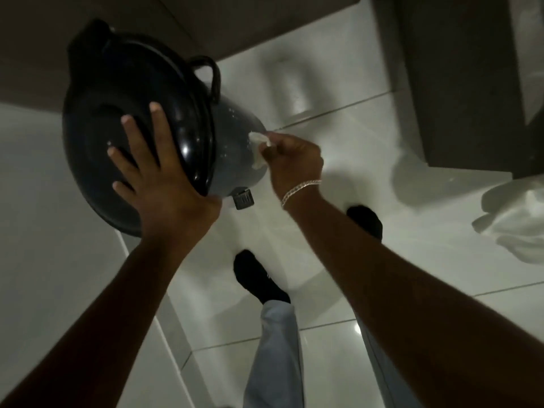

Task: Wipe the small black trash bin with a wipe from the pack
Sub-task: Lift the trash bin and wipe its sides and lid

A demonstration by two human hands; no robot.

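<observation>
The small black trash bin (229,125) is round and glossy, with a domed lid, a carry handle at the back and a foot pedal at its base. It is lifted off the floor and tilted toward me. My left hand (153,172) lies spread flat on the lid, fingers apart, thumb hooked under the lid's rim. My right hand (291,160), with a silver bracelet on the wrist, pinches a crumpled white wipe (259,148) and presses it against the bin's side wall. The pack of wipes is not in view.
Glossy white floor tiles (412,260) lie below, with my two black-socked feet (259,278) on them. A dark cabinet (459,83) stands at the upper right, white cloth (518,219) lies at the right edge, and a white panel (44,231) fills the left.
</observation>
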